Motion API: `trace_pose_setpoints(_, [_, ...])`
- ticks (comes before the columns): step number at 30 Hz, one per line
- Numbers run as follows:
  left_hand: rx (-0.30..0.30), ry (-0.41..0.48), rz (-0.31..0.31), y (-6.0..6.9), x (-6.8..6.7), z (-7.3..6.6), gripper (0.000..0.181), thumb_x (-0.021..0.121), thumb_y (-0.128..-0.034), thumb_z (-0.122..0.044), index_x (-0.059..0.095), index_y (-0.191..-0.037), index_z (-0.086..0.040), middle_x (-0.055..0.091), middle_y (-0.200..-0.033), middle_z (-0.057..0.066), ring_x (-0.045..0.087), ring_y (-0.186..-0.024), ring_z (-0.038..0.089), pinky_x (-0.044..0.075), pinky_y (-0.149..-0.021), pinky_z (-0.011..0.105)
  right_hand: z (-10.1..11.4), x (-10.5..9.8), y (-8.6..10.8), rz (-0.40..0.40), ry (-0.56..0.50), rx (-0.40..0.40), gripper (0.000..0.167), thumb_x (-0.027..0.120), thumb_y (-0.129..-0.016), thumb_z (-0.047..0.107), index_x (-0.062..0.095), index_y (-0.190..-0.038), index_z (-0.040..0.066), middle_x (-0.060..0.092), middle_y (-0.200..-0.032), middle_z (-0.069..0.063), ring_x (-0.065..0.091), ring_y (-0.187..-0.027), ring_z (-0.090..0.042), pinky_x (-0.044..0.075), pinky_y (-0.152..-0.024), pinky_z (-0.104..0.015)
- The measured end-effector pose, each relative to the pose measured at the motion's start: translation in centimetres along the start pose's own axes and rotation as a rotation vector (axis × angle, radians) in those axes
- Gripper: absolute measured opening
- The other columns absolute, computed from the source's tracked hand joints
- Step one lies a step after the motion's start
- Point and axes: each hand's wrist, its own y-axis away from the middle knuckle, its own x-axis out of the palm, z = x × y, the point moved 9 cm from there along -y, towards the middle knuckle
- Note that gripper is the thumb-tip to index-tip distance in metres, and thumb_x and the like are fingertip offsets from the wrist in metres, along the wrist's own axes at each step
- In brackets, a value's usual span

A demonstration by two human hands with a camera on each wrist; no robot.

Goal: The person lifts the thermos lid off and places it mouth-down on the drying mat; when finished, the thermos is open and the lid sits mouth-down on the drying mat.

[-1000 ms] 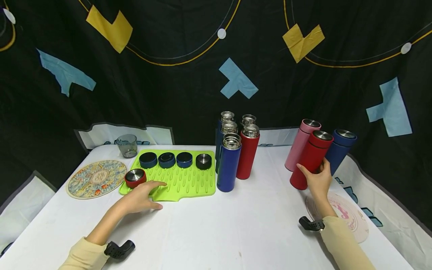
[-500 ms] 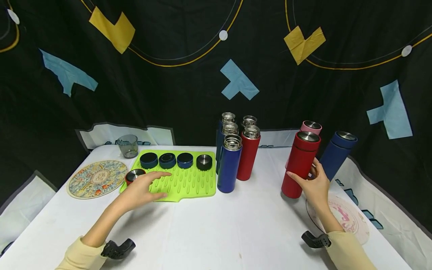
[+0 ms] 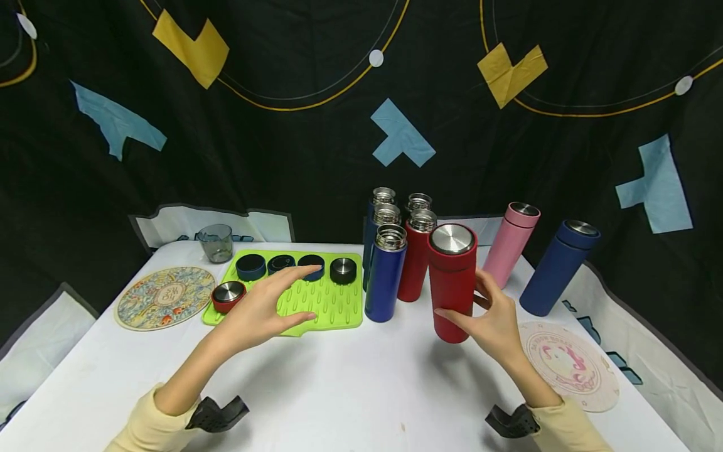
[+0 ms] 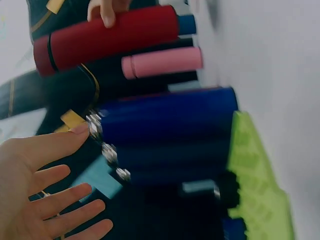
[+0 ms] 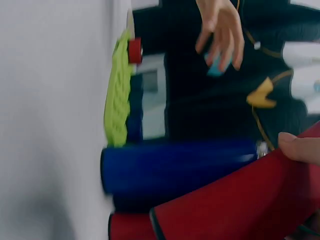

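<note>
In the head view my right hand (image 3: pixel 497 320) grips the lower part of a capped red bottle (image 3: pixel 454 289), held above the table with its shadow below. My left hand (image 3: pixel 254 314) is empty, thumb and fingers spread, above the front of the green mat (image 3: pixel 339 307). On the mat stand several dark caps and a red cap (image 3: pixel 228 295). Uncapped bottles, including a blue one (image 3: pixel 385 276) and a red one (image 3: pixel 415 263), stand between the mat and the held bottle. The left wrist view shows my left hand (image 4: pixel 50 195) beside the blue bottles (image 4: pixel 170 120).
A capped pink bottle (image 3: pixel 511 245) and a capped dark blue bottle (image 3: pixel 558 267) stand at the right, behind a round pink mat (image 3: pixel 567 367). At the left are a round patterned mat (image 3: pixel 164 298) and a grey glass (image 3: pixel 216 243).
The right hand has carried the red bottle leftward and nearer, away from the pink and dark blue bottles. The left hand has moved right and risen, its fingers spreading wider.
</note>
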Motion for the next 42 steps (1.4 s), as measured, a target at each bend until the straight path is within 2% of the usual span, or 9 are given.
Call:
trace_pose_setpoints(4, [0.043, 0.026, -0.012, -0.8, -0.3, -2.4, 0.081, 0.084, -0.0752, -0.028, 0.043, -0.144, -0.018, 0.047, -0.143, 0.004, 0.046, -0.129, 0.025, 0.047, -0.097, 0.048, 2.3, 1.4, -0.1, 0.068, -0.002, -0.055, 0.074, 0.089, -0.059, -0.005, 0.055, -0.125, -0.005, 0.067, -0.11, -0.017, 0.058, -0.1, 0.006, 0.052, -0.082, -0.019])
trace_pose_setpoints(7, [0.099, 0.03, -0.035, -1.4, -0.7, -4.2, 0.083, 0.084, -0.0758, -0.029, 0.041, -0.146, -0.019, 0.046, -0.144, 0.001, 0.044, -0.13, 0.022, 0.045, -0.1, 0.047, 3.3, 2.5, -0.1, 0.117, -0.011, -0.088, 0.074, 0.089, -0.059, -0.004, 0.055, -0.125, -0.005, 0.067, -0.11, -0.014, 0.061, -0.102, -0.004, 0.054, -0.081, -0.024])
trace_pose_setpoints(12, [0.155, 0.06, -0.074, -2.3, -1.4, -6.4, 0.087, 0.084, -0.0759, -0.028, 0.037, -0.148, -0.022, 0.042, -0.147, -0.001, 0.042, -0.132, 0.02, 0.046, -0.099, 0.047, 3.0, 4.9, -0.5, 0.187, -0.06, -0.15, 0.08, 0.092, -0.058, 0.002, 0.055, -0.128, 0.0, 0.068, -0.112, -0.011, 0.064, -0.104, -0.02, 0.056, -0.083, -0.038])
trace_pose_setpoints(17, [0.199, 0.135, -0.105, -3.2, -2.1, -7.9, 0.091, 0.085, -0.0745, -0.023, 0.034, -0.15, -0.021, 0.041, -0.148, 0.0, 0.042, -0.132, 0.019, 0.047, -0.098, 0.045, 3.3, 6.8, -1.2, 0.226, -0.067, -0.235, 0.082, 0.093, -0.06, 0.009, 0.054, -0.132, 0.007, 0.067, -0.114, -0.007, 0.064, -0.103, -0.02, 0.056, -0.083, -0.04])
trace_pose_setpoints(22, [0.209, 0.189, -0.117, -3.7, -2.3, -8.1, 0.091, 0.086, -0.0735, -0.017, 0.035, -0.149, -0.019, 0.042, -0.146, -0.001, 0.042, -0.13, 0.015, 0.048, -0.098, 0.039, 4.3, 8.0, -1.8, 0.251, 0.009, -0.299, 0.081, 0.092, -0.063, 0.015, 0.053, -0.134, 0.013, 0.066, -0.115, -0.002, 0.064, -0.098, -0.016, 0.057, -0.079, -0.035])
trace_pose_setpoints(28, [0.201, 0.193, -0.121, -3.7, -2.4, -7.6, 0.087, 0.086, -0.0725, -0.013, 0.04, -0.146, -0.018, 0.043, -0.145, -0.001, 0.045, -0.126, 0.015, 0.051, -0.093, 0.034, 4.0, 8.9, -2.2, 0.284, 0.117, -0.287, 0.08, 0.092, -0.062, 0.019, 0.056, -0.133, 0.016, 0.066, -0.115, -0.002, 0.064, -0.096, -0.018, 0.057, -0.078, -0.035])
trace_pose_setpoints(32, [0.214, 0.196, -0.102, -3.7, -2.3, -7.4, 0.081, 0.086, -0.071, -0.009, 0.047, -0.142, -0.018, 0.046, -0.142, -0.001, 0.049, -0.122, 0.016, 0.053, -0.089, 0.031, 3.8, 9.0, -2.2, 0.316, 0.148, -0.289, 0.08, 0.092, -0.061, 0.02, 0.056, -0.133, 0.017, 0.066, -0.117, -0.002, 0.064, -0.095, -0.019, 0.056, -0.078, -0.035])
trace_pose_setpoints(37, [0.225, 0.218, -0.088, -3.5, -2.5, -7.1, 0.075, 0.087, -0.07, -0.008, 0.053, -0.137, -0.018, 0.049, -0.136, -0.002, 0.053, -0.11, 0.014, 0.055, -0.081, 0.03, 3.7, 8.6, -2.5, 0.341, 0.111, -0.303, 0.081, 0.092, -0.062, 0.017, 0.056, -0.135, 0.02, 0.064, -0.121, -0.002, 0.063, -0.1, -0.02, 0.056, -0.08, -0.036])
trace_pose_setpoints(42, [0.237, 0.237, -0.077, -3.5, -2.8, -6.7, 0.072, 0.087, -0.0706, -0.01, 0.055, -0.135, -0.018, 0.051, -0.134, -0.001, 0.051, -0.115, 0.017, 0.056, -0.084, 0.034, 3.7, 7.9, -2.8, 0.352, 0.044, -0.342, 0.079, 0.091, -0.065, 0.019, 0.056, -0.136, 0.02, 0.062, -0.125, 0.0, 0.06, -0.106, -0.019, 0.056, -0.081, -0.037])
